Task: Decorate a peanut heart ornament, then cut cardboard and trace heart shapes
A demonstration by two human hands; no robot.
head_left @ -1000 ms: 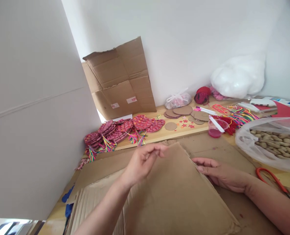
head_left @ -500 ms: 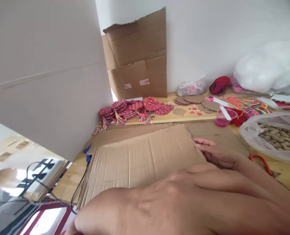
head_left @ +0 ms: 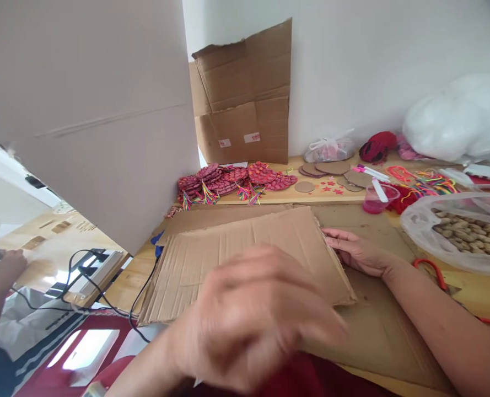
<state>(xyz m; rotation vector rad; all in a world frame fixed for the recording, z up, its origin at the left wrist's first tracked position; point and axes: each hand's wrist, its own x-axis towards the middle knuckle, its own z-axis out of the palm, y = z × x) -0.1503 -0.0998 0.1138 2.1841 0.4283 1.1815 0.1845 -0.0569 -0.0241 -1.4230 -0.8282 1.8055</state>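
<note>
Our right hand (head_left: pixel 358 252) lies flat, fingers spread, pinning the cardboard sheet's (head_left: pixel 245 251) right edge to the tabletop (head_left: pixel 488 289). Left hand (head_left: pixel 253 317) hovers blurred, fingers loosely curled, holding nothing. We judge: positioning step; next needs scissors (head_left: pixel 435 271).

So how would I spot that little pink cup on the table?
Start at the big clear bag of peanuts on the right. Just left of its far end stands the pink cup, the only see-through plastic cup, with a white stick resting across it.
</note>
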